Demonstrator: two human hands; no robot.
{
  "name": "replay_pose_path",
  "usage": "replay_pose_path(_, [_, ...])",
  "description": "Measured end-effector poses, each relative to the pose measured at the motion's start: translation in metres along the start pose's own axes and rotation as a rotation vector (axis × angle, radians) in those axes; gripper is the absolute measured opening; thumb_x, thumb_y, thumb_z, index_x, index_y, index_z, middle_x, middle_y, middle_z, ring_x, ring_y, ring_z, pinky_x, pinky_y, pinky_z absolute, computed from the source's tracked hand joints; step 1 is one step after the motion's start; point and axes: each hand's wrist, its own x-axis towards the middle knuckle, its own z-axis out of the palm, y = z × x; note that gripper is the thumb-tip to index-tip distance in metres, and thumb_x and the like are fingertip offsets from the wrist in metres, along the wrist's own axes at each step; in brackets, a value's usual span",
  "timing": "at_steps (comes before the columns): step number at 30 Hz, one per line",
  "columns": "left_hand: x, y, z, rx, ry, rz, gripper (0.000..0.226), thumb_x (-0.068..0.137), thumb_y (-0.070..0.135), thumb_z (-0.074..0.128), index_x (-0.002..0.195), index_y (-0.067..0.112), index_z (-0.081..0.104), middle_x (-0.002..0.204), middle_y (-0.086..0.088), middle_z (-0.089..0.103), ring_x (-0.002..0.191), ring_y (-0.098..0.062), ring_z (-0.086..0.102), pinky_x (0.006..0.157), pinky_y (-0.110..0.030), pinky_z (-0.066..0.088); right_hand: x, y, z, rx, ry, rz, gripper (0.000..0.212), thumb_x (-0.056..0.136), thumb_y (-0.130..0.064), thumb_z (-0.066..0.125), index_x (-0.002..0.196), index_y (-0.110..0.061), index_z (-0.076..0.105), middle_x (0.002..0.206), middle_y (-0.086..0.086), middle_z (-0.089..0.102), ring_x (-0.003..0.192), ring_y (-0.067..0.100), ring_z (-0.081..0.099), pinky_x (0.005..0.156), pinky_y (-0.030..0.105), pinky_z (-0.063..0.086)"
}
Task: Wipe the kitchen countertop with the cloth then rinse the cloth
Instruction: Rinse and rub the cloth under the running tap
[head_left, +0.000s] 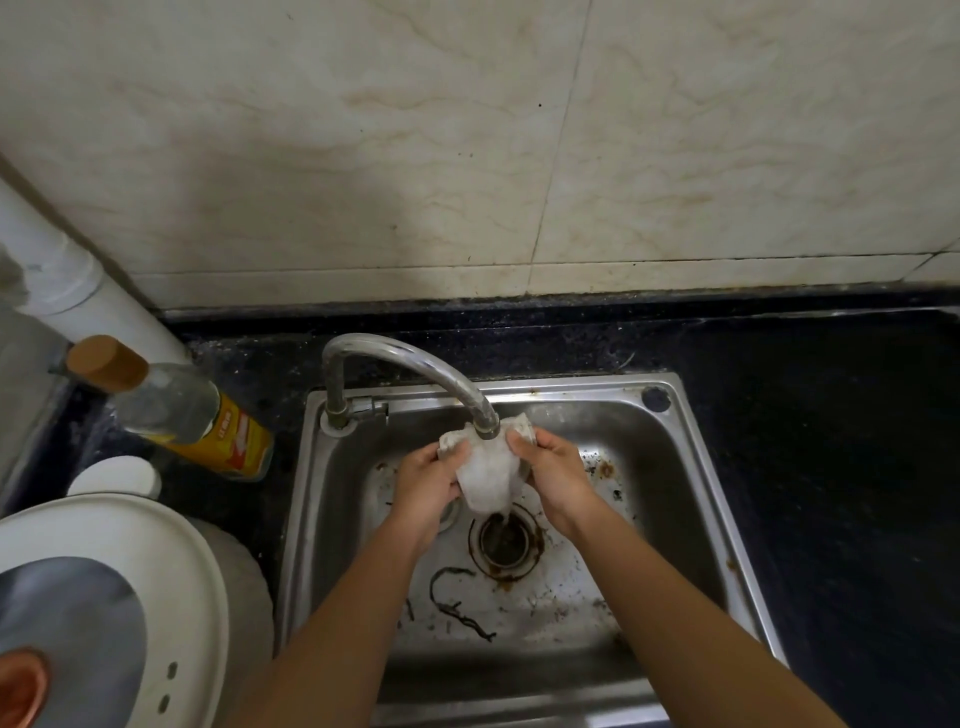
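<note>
1. Clear glass bottle with tan cap and yellow label (171, 410): stands at the left end of the black speckled stone bench (831, 415), beside the sink. Not needed for this step.
2. Stainless steel sink (727, 519): set into the bench. The basin floor carries dark scraps, with rust around the round drain (506, 540).
3. Curved chrome tap (415, 364): rises at the sink's back-left corner, with the spout directly over the cloth.
4. Left hand (431, 483): grasps the cloth's left side, fingers curled into it.
5. Crumpled white cloth (488, 478): held between both hands under the spout, above the drain. Water seems to run off its lower end.
6. Right hand (550, 478): grips the cloth's right side.

Handling, by judgement: the rinse is under way. Open the folds under the stream and knead, then wring over the drain, clear of the dirty basin floor.
</note>
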Motion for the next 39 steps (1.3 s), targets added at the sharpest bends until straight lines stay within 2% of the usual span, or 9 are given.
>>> replay_pose_path(5, [0.000,0.000,0.012,0.029,0.101,-0.001,0.013,0.093,0.025,0.059,0.085,0.019,0.068,0.082,-0.001,0.073,0.080,-0.018,0.070,0.078,-0.033,0.056,-0.006,0.000,-0.011,0.083,-0.106,0.013,0.032,0.085,-0.011,0.068,0.116,-0.004,0.064,0.110,0.015,0.071,0.102,0.032,0.067,0.083,0.038,0.055])
replay_pose_path(12, [-0.002,-0.001,0.021,-0.001,-0.121,-0.051,0.025,0.081,-0.005,0.066,0.104,0.005,0.066,0.104,-0.014,0.071,0.095,-0.025,0.069,0.078,-0.032,0.056,-0.010,-0.002,-0.027,0.155,-0.035,0.031,0.038,0.082,-0.015,0.071,0.117,-0.002,0.063,0.110,0.016,0.070,0.095,0.027,0.067,0.081,0.037,0.056])
replay_pose_path(16, [0.001,-0.005,0.030,0.038,-0.051,-0.021,0.019,0.085,0.018,0.069,0.102,0.009,0.068,0.097,-0.008,0.073,0.090,-0.021,0.070,0.080,-0.034,0.056,-0.012,-0.003,-0.027,0.122,-0.050,0.028,0.040,0.080,-0.020,0.073,0.115,-0.002,0.064,0.109,0.015,0.071,0.100,0.030,0.067,0.091,0.040,0.053])
replay_pose_path(19, [0.005,-0.006,0.038,0.134,0.051,-0.010,0.017,0.089,0.034,0.064,0.095,0.018,0.065,0.091,-0.005,0.073,0.085,-0.020,0.069,0.076,-0.035,0.056,-0.014,-0.005,-0.020,0.112,-0.105,0.028,0.036,0.082,-0.014,0.072,0.114,0.002,0.064,0.106,0.016,0.071,0.094,0.027,0.069,0.082,0.035,0.055])
replay_pose_path(22, [0.008,-0.004,0.039,0.174,0.159,0.033,0.014,0.096,0.030,0.054,0.096,0.020,0.064,0.092,-0.005,0.071,0.082,-0.019,0.067,0.070,-0.032,0.055,-0.015,-0.008,-0.009,0.082,-0.120,0.029,0.027,0.084,-0.012,0.069,0.108,0.000,0.065,0.101,0.015,0.073,0.090,0.025,0.070,0.075,0.032,0.055])
replay_pose_path(26, [0.007,0.004,0.031,0.081,0.208,0.013,0.020,0.094,0.035,0.056,0.087,0.019,0.065,0.084,-0.005,0.071,0.079,-0.020,0.068,0.068,-0.032,0.054,-0.010,-0.003,0.008,-0.111,-0.035,0.007,0.024,0.091,-0.028,0.064,0.102,-0.006,0.065,0.097,0.011,0.073,0.090,0.025,0.070,0.086,0.039,0.056])
replay_pose_path(31, [-0.001,0.011,0.014,0.023,0.073,-0.015,0.018,0.093,0.017,0.059,0.107,0.008,0.066,0.101,-0.013,0.071,0.088,-0.024,0.069,0.066,-0.028,0.056,-0.010,-0.004,0.021,-0.234,0.078,-0.060,0.031,0.098,-0.032,0.053,0.080,-0.011,0.067,0.069,-0.001,0.068,0.063,0.010,0.063,0.056,0.019,0.048])
replay_pose_path(35, [-0.003,0.008,0.008,0.160,0.143,0.026,0.024,0.097,0.027,0.052,0.107,0.010,0.065,0.099,-0.011,0.070,0.086,-0.020,0.067,0.060,-0.025,0.052,-0.015,-0.001,0.024,-0.245,-0.028,-0.110,0.028,0.097,-0.018,0.055,0.069,-0.015,0.057,0.062,-0.001,0.057,0.059,0.013,0.053,0.055,0.024,0.044])
replay_pose_path(39, [0.001,0.004,0.009,0.260,0.199,0.046,0.030,0.096,0.038,0.050,0.101,0.013,0.066,0.091,-0.007,0.071,0.079,-0.016,0.067,0.060,-0.026,0.051,-0.016,-0.001,0.027,-0.178,-0.061,-0.146,0.007,0.091,-0.009,0.062,0.085,-0.010,0.064,0.082,0.011,0.066,0.077,0.022,0.063,0.074,0.039,0.054])
